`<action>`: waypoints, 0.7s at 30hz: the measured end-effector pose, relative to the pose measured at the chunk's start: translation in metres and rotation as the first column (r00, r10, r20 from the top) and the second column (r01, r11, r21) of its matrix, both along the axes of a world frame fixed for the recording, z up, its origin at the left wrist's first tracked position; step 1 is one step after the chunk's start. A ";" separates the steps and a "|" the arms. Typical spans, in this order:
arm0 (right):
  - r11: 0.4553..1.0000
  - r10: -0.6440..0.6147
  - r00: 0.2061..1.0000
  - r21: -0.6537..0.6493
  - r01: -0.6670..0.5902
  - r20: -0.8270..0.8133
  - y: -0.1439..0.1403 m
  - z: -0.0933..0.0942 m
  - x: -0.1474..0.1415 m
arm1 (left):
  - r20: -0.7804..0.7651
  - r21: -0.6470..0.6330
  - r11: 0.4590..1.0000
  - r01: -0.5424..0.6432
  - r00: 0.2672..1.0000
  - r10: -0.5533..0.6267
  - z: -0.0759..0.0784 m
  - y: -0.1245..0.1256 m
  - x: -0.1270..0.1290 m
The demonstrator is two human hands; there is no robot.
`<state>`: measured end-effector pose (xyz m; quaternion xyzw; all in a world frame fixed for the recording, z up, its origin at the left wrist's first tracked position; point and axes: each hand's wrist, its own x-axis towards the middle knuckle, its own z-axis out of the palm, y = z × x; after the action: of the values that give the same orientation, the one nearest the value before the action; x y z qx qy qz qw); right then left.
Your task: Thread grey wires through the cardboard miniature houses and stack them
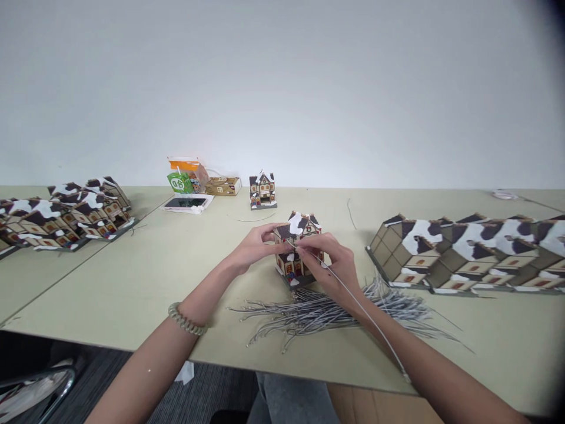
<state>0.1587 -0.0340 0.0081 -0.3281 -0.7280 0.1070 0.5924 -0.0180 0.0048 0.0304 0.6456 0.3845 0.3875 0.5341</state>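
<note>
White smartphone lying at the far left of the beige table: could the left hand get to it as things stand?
Probably yes. The left hand is on the small snow-roofed model house, and only bare beige table lies between it and the white smartphone. It would have to let go of the house first.

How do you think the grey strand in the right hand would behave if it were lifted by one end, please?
Probably floppy: the grey strand curves loosely from the right hand down along the forearm. Likely very light, being as thin as those in the heap of strands. It may snag on the little house that the left hand steadies.
</note>
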 end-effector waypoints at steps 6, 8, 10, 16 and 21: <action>0.998 -0.058 0.998 -0.002 0.058 -0.004 0.001 -0.001 -0.001 | -0.014 0.006 1.000 0.008 1.000 -0.008 0.001 -0.001 0.000; 0.998 -0.065 0.998 0.011 0.065 -0.004 0.001 -0.001 -0.002 | -0.021 0.005 1.000 0.008 1.000 -0.008 0.001 -0.001 0.000; 0.996 -0.078 0.997 0.034 0.078 -0.002 0.001 -0.002 -0.002 | -0.028 0.006 1.000 0.005 1.000 -0.005 0.001 -0.001 -0.001; 0.988 -0.099 0.995 0.115 0.100 -0.018 0.000 -0.003 -0.002 | -0.033 0.000 1.000 0.012 0.999 -0.012 0.003 -0.002 0.001; 0.958 -0.158 0.987 0.243 0.153 0.002 0.000 -0.004 -0.003 | -0.047 0.001 1.000 0.027 0.999 -0.026 0.001 -0.002 0.002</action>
<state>0.1562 -0.0337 0.0040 -0.3107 -0.7139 -0.0327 0.6267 -0.0160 0.0026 0.0316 0.6600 0.3879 0.3655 0.5295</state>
